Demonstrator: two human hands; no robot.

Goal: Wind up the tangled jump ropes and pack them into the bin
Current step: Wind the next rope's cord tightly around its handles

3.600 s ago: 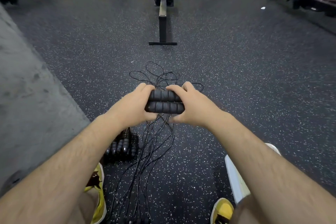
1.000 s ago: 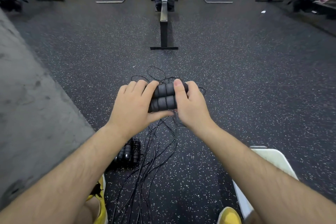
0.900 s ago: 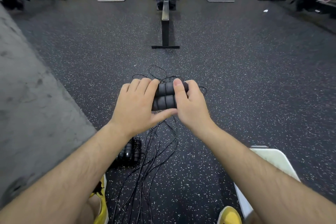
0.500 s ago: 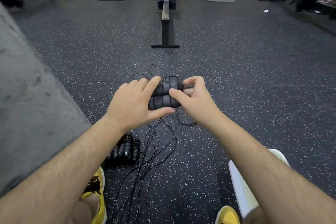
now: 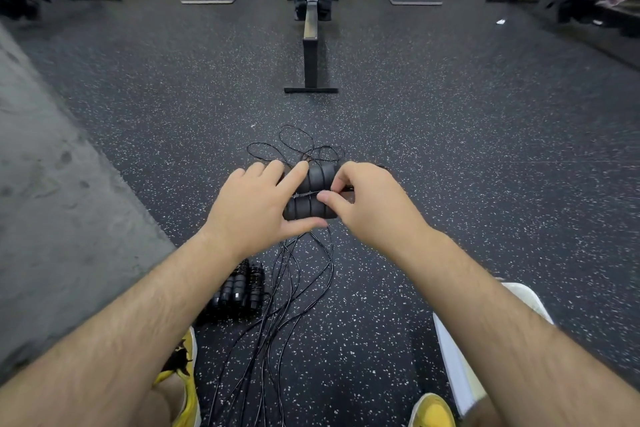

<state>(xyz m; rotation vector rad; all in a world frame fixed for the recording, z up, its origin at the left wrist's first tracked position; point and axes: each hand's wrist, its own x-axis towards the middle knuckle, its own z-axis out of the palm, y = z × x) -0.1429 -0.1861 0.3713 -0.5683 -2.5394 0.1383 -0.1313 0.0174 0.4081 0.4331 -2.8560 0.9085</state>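
Note:
Two black ribbed foam jump-rope handles [image 5: 311,196] lie side by side, held up above the floor. My left hand [image 5: 252,206] grips their left end, fingers over the top and thumb under. My right hand [image 5: 367,201] pinches the thin black cord at their right end between thumb and forefinger. The rope's black cord [image 5: 291,288] hangs down in several strands to the floor, and loose loops [image 5: 298,146] lie beyond my hands. A wound bundle of jump ropes [image 5: 239,291] lies on the floor under my left forearm. The white bin [image 5: 457,357] shows partly behind my right forearm.
A rowing machine [image 5: 311,31] stands straight ahead on the black speckled rubber floor. More rowers stand upright along the far wall. A grey concrete strip [image 5: 52,218] runs along the left. My yellow shoes [image 5: 187,378] sit at the bottom edge.
My right hand has shifted from wrapping the handles' right end to pinching the cord there with thumb and forefinger. My left hand has kept its hold on the handles.

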